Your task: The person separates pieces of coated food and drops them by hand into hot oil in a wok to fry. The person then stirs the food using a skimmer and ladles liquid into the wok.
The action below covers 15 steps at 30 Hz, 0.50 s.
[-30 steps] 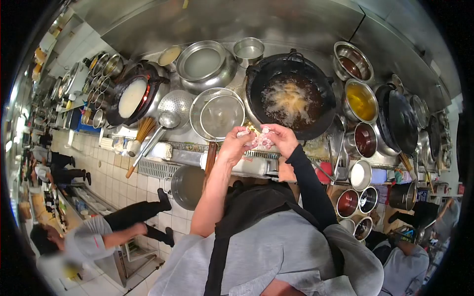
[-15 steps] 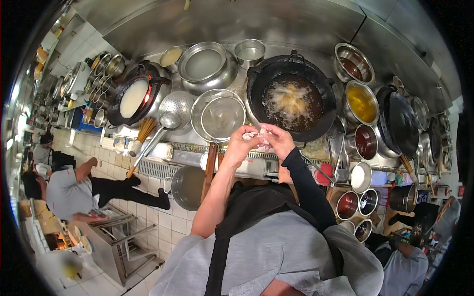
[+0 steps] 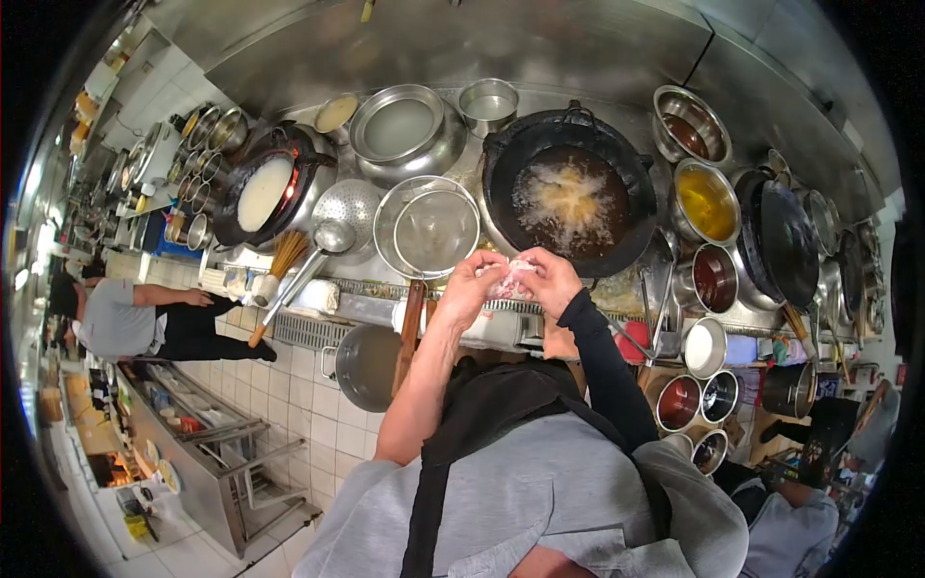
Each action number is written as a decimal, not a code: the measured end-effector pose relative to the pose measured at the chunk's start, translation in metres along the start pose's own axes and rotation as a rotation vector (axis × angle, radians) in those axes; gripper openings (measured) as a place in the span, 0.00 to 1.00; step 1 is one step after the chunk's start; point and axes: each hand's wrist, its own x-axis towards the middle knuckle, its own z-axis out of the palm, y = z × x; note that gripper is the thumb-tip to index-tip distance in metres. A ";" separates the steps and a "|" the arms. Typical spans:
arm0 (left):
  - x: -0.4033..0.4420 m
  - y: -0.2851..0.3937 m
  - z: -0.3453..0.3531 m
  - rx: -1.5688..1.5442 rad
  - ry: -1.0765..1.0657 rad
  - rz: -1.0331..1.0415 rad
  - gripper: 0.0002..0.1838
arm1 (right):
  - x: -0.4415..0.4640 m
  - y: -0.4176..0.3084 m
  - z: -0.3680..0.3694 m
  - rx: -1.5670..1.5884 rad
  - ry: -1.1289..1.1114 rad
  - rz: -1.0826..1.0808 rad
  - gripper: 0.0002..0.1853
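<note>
Pinched between both hands is a pale pink, white-coated piece of raw meat (image 3: 508, 280), pulled flat at the near edge of the stove. My left hand (image 3: 471, 285) has its fingers closed on the left side of it. On the other side, my right hand (image 3: 551, 278) grips with thumb and fingertips. Just beyond them sits a black wok (image 3: 503, 173) of dark oil, where golden pieces of food (image 3: 571, 200) fry amid foam. A round wire strainer (image 3: 427, 227) with a wooden handle lies left of the wok, close to my left hand.
At left, a wok (image 3: 224, 221) with pale liquid sits over flame, near a perforated skimmer (image 3: 345, 214), a ladle (image 3: 332, 237) and a bamboo brush (image 3: 286, 252). A bowl of yellow oil (image 3: 706, 200) and sauce pots (image 3: 714, 276) stand right. A person (image 3: 120, 313) stands at far left.
My hands have spread slightly apart, and the meat between them now shows wider and pinker. At left, the person has moved farther away, arm lowered.
</note>
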 end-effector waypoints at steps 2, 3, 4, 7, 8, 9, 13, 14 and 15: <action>-0.002 -0.001 0.001 0.015 -0.023 0.004 0.09 | 0.002 0.008 -0.003 -0.014 0.014 -0.040 0.09; -0.003 0.001 0.003 0.024 -0.042 0.001 0.10 | 0.003 0.012 -0.005 -0.030 0.017 -0.035 0.08; -0.005 0.002 0.005 0.033 -0.060 -0.002 0.11 | 0.003 0.016 -0.007 -0.045 0.018 -0.029 0.07; -0.006 0.006 0.005 0.040 -0.121 -0.092 0.13 | 0.005 0.022 -0.008 -0.038 0.024 -0.052 0.06; -0.008 0.008 0.007 0.047 -0.119 -0.102 0.14 | 0.005 0.024 -0.008 -0.026 0.027 -0.066 0.06; -0.012 0.012 0.012 0.055 -0.118 -0.112 0.15 | 0.006 0.028 -0.008 0.023 0.025 -0.068 0.06; -0.015 0.008 0.024 0.216 -0.081 0.087 0.14 | 0.002 0.021 -0.004 0.315 0.036 0.067 0.05; -0.013 0.006 0.021 0.270 -0.064 0.102 0.14 | 0.000 0.015 -0.003 0.411 0.039 0.137 0.05; -0.010 0.005 0.017 0.324 -0.048 0.116 0.14 | 0.000 0.013 -0.003 0.384 0.040 0.123 0.06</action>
